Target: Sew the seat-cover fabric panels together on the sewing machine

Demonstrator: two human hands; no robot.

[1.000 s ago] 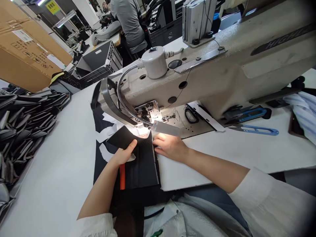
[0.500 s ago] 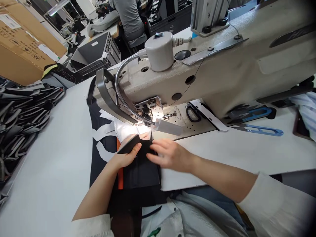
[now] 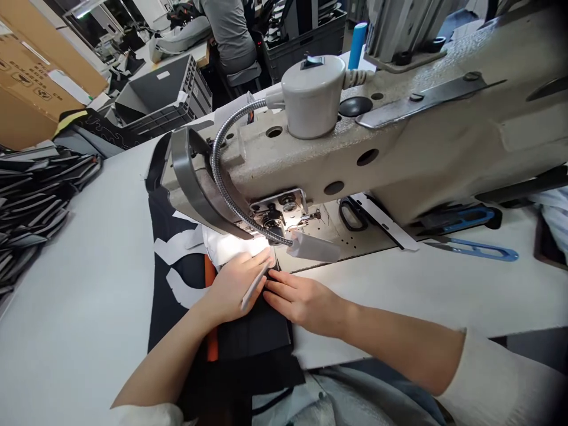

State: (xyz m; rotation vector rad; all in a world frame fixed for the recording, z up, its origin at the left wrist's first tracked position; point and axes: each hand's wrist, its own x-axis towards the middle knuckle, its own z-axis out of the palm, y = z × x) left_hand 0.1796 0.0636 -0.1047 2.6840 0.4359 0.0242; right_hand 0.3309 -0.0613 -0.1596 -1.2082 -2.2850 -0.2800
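Close in front of the sewing machine's lit needle area [image 3: 273,222], my left hand [image 3: 237,287] is closed on a folded edge of black fabric [image 3: 252,334], whose grey underside shows between the fingers. My right hand [image 3: 306,302] meets it from the right, fingertips together and pinching the fabric's right edge. White cut pieces [image 3: 180,245] lie on the black fabric left of the needle, and an orange strip [image 3: 212,344] runs beneath my left wrist. The needle tip is hidden by the lamp tube and glare.
Black-handled scissors [image 3: 352,214] and blue thread snips [image 3: 483,249] lie right of the needle. A pile of dark cut pieces [image 3: 35,201] stands at the left. Behind are a grey crate [image 3: 164,94], a cardboard box [image 3: 48,77] and a seated person [image 3: 228,35].
My left hand has moved forward and turned over, its back now up, folding the fabric edge. My right fingers have come together on the fabric beside it. The camera view has shifted slightly.
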